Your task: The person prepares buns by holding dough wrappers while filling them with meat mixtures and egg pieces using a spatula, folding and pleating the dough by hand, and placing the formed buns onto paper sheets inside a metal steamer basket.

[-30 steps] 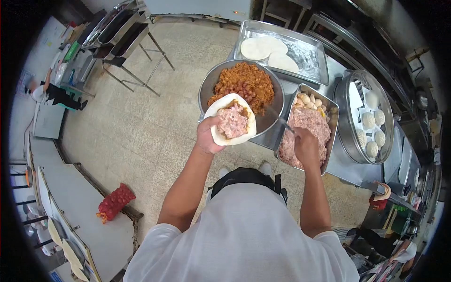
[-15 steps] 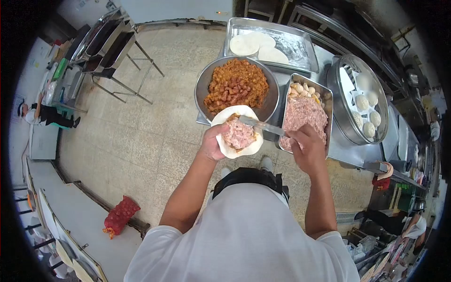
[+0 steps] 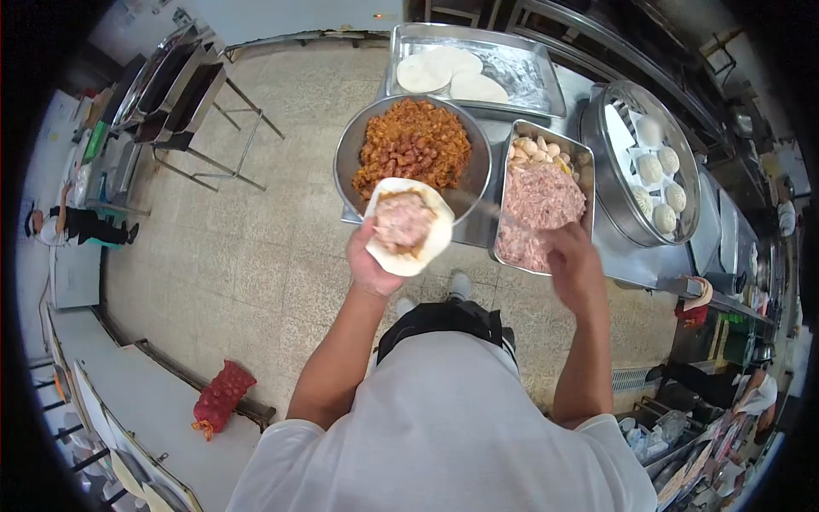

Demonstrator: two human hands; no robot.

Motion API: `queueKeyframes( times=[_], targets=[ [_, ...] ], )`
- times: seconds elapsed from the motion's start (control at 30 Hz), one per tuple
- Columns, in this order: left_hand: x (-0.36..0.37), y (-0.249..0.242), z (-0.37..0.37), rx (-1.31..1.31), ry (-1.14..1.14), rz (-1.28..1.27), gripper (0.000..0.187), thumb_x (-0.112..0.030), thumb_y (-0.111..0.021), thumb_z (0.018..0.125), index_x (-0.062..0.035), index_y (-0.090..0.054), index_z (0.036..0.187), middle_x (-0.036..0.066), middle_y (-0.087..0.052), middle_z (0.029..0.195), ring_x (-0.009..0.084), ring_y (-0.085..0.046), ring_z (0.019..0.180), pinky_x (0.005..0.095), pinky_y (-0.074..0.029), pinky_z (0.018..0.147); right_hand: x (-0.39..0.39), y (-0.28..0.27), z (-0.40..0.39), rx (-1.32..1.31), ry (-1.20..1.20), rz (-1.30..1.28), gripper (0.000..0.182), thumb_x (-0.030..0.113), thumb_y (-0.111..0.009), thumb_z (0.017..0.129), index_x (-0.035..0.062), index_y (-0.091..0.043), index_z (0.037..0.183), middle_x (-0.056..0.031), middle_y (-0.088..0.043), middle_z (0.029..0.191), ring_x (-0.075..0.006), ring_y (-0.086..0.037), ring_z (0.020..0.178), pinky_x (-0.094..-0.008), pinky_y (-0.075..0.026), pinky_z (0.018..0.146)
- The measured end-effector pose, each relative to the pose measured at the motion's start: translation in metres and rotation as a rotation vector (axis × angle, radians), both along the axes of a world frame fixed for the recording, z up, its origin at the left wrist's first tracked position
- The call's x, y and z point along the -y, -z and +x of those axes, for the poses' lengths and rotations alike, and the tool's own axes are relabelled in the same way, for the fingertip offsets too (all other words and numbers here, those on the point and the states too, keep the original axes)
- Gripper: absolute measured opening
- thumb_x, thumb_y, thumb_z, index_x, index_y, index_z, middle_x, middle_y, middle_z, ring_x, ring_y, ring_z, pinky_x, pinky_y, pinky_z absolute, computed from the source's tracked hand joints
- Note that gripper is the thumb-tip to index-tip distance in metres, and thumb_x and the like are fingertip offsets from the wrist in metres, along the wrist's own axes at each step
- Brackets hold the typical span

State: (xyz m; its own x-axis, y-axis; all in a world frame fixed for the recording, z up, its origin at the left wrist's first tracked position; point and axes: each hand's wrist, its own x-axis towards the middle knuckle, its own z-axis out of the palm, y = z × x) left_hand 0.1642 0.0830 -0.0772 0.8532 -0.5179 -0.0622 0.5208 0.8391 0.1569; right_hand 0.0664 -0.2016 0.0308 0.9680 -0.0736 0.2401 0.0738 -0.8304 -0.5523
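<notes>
A round white dough wrapper rests on my left hand, whose fingers cup it from below and the side. Pink minced meat sits in its middle, with some brown filling around it. My right hand is closed on the handle of a flat filling spatula; its blade is smeared by motion and points left. That hand is over the near right edge of a metal pan holding minced meat and pale round pieces. Just beyond the wrapper stands a metal bowl of orange-brown chopped filling.
A metal tray with several flat dough rounds lies at the back. On the right stands a round steamer with several buns. A red net sack is on the floor at left. Other people are farther off.
The wrapper in my left hand has moved slightly left and tilted. My right hand has drawn the spatula away from the filling, rightward. The whole view has shifted a little.
</notes>
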Motion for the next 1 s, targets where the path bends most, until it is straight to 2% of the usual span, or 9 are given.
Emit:
queueKeyframes(
  times=[0.1, 0.13, 0.2, 0.27, 0.57, 0.63, 0.73, 0.93, 1.0],
  targets=[
    [-0.007, -0.002, 0.009, -0.149, 0.132, -0.026, 0.072, -0.029, -0.066, 0.085, -0.0084, -0.039, 0.148, 0.021, -0.046, 0.146, 0.0430, -0.047, 0.132, 0.0725, -0.043, 0.097, 0.037, 0.011, -0.003, -0.092, 0.227, -0.184, 0.018, 0.002, -0.061, 0.084, 0.0072, -0.070, 0.099, -0.0177, -0.064, 0.087, -0.0393, -0.065, 0.081, -0.0464, -0.051, 0.067],
    [-0.004, 0.000, 0.008, -0.146, 0.136, -0.023, 0.072, -0.029, -0.066, 0.085, -0.0084, -0.039, 0.148, 0.021, -0.046, 0.146, 0.0430, -0.047, 0.132, 0.0725, -0.043, 0.097, 0.047, 0.020, -0.003, -0.167, 0.333, -0.301, 0.016, 0.004, -0.059, 0.086, 0.0064, -0.069, 0.098, -0.0194, -0.065, 0.089, -0.0415, -0.066, 0.082, -0.0481, -0.051, 0.068],
    [0.004, -0.004, 0.004, 0.014, 0.178, 0.013, 0.074, -0.021, -0.066, 0.083, -0.0076, -0.036, 0.149, 0.021, -0.046, 0.147, 0.0440, -0.046, 0.134, 0.0711, -0.039, 0.103, 0.060, 0.049, -0.003, -0.184, 0.353, -0.283, 0.015, 0.007, -0.057, 0.087, 0.0066, -0.069, 0.097, -0.0213, -0.067, 0.091, -0.0425, -0.066, 0.082, -0.0504, -0.052, 0.069],
    [0.012, -0.011, 0.002, -0.027, 0.170, 0.017, 0.075, -0.016, -0.066, 0.081, -0.0076, -0.035, 0.149, 0.021, -0.046, 0.146, 0.0449, -0.046, 0.133, 0.0739, -0.038, 0.101, 0.060, 0.070, -0.004, -0.254, 0.316, -0.255, 0.019, 0.006, -0.057, 0.086, 0.0079, -0.070, 0.100, -0.0212, -0.067, 0.093, -0.0420, -0.066, 0.084, -0.0504, -0.053, 0.072],
    [0.023, 0.000, 0.000, 0.066, 0.130, 0.131, 0.076, -0.021, -0.070, 0.079, -0.0014, -0.040, 0.146, 0.021, -0.052, 0.141, 0.0385, -0.051, 0.130, 0.0534, -0.040, 0.112, 0.050, 0.093, -0.011, -0.249, 0.302, -0.137, 0.025, 0.004, -0.059, 0.083, 0.0046, -0.071, 0.105, -0.0228, -0.068, 0.095, -0.0421, -0.067, 0.087, -0.0499, -0.052, 0.075],
    [0.030, 0.002, -0.001, -0.024, 0.096, -0.008, 0.073, -0.022, -0.068, 0.080, -0.0018, -0.042, 0.145, 0.022, -0.051, 0.142, 0.0394, -0.050, 0.131, 0.0548, -0.038, 0.113, 0.058, 0.105, -0.015, -0.205, 0.298, 0.049, 0.023, 0.004, -0.061, 0.084, 0.0031, -0.070, 0.105, -0.0227, -0.069, 0.090, -0.0371, -0.068, 0.081, -0.0440, -0.052, 0.072],
    [0.046, 0.009, 0.005, 0.011, 0.104, 0.075, 0.072, -0.023, -0.066, 0.081, -0.0019, -0.042, 0.145, 0.022, -0.050, 0.143, 0.0399, -0.050, 0.132, 0.0549, -0.037, 0.113, 0.064, 0.099, -0.021, -0.258, 0.398, 0.317, 0.020, 0.003, -0.063, 0.087, 0.0012, -0.070, 0.106, -0.0197, -0.068, 0.083, -0.0285, -0.067, 0.071, -0.0360, -0.051, 0.067],
    [0.088, 0.020, 0.018, 0.020, 0.139, 0.061, 0.071, -0.014, -0.066, 0.077, 0.0002, -0.042, 0.142, 0.022, -0.056, 0.136, 0.0377, -0.056, 0.125, 0.0518, -0.042, 0.110, 0.059, 0.048, -0.035, -0.040, 0.380, 0.346, 0.018, 0.000, -0.064, 0.089, -0.0016, -0.068, 0.107, -0.0100, -0.064, 0.080, -0.0142, -0.058, 0.070, -0.0286, -0.047, 0.064],
    [0.099, 0.020, 0.020, 0.030, 0.149, 0.097, 0.071, -0.014, -0.067, 0.076, 0.0001, -0.043, 0.141, 0.021, -0.057, 0.134, 0.0371, -0.057, 0.123, 0.0519, -0.044, 0.109, 0.051, 0.027, -0.038, 0.022, 0.291, 0.247, 0.018, 0.000, -0.064, 0.089, -0.0005, -0.069, 0.106, -0.0106, -0.063, 0.082, -0.0168, -0.060, 0.073, -0.0295, -0.048, 0.065]
  ],
)
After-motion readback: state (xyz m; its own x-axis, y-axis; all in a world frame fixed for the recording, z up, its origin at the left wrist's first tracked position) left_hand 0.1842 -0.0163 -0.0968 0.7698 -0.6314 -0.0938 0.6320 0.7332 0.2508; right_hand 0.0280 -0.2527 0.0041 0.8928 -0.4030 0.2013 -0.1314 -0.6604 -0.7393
